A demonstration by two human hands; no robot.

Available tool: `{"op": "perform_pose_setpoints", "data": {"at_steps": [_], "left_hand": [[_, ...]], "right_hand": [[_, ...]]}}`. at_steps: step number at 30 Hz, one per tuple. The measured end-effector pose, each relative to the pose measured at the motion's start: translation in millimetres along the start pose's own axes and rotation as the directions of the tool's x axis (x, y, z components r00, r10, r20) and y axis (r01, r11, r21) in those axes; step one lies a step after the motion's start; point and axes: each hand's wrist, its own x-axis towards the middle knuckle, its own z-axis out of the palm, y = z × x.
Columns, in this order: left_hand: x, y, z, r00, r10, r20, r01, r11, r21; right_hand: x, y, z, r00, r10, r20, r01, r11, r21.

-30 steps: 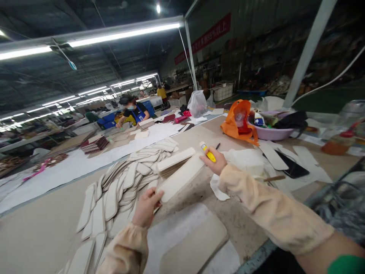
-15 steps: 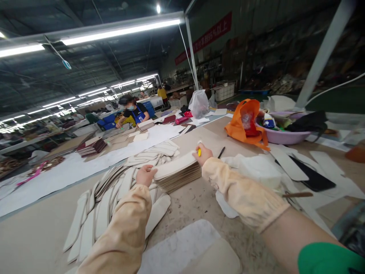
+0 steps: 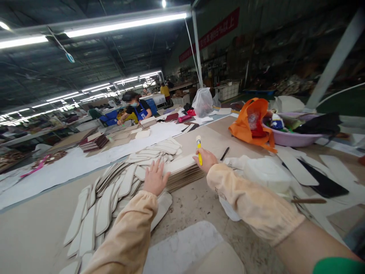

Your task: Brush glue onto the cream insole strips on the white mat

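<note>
My right hand (image 3: 207, 160) is closed around a small brush (image 3: 199, 151) with a yellow handle, its pale bristle end pointing up and away. It hovers at the right end of a neat stack of cream strips (image 3: 185, 179). Fingers spread, my left hand (image 3: 155, 179) lies over the stack's left end, palm down, and partly hides it. To the left, a spread of loose cream-white strips (image 3: 104, 211) with rounded ends overlaps in rows on the table.
A white plastic container (image 3: 268, 173) stands to the right of the stack. Beyond it are an orange bag (image 3: 249, 123) and a lilac basin (image 3: 299, 139) full of items. A black pen-like stick (image 3: 224, 153) lies nearby. Across the table a co-worker (image 3: 137, 108) works.
My left fingers have gone from pinching the stack's left end to lying spread over it. In my right hand, the brush has tipped upright, showing its handle and tip.
</note>
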Motion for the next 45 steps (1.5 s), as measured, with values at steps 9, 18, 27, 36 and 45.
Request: {"op": "perform_pose_setpoints", "data": {"at_steps": [9, 18, 27, 36, 45], "left_hand": [[-15.6, 21.0, 7.3, 0.968, 0.117, 0.224, -0.163, 0.967, 0.195], [4.8, 17.2, -3.3, 0.942, 0.077, 0.327, -0.122, 0.985, 0.120], [50.8, 24.2, 1.1, 0.877, 0.064, 0.477, -0.108, 0.992, 0.066], [56.6, 32.8, 0.8, 0.873, 0.024, 0.487, -0.086, 0.991, 0.105], [-68.9, 52.4, -11.2, 0.974, 0.221, -0.053, -0.228, 0.949, -0.219]], "right_hand": [[-22.4, -16.2, 22.6, 0.889, -0.416, 0.191, 0.427, 0.904, -0.018], [-37.6, -14.3, -13.1, 0.955, -0.296, -0.031, 0.298, 0.946, 0.125], [-164.4, -20.5, -86.1, 0.964, -0.217, -0.151, 0.244, 0.949, 0.198], [-250.4, -9.6, -128.8, 0.981, -0.188, -0.050, 0.194, 0.964, 0.181], [-293.6, -6.9, -177.6, 0.975, 0.211, -0.069, -0.157, 0.874, 0.459]]}}
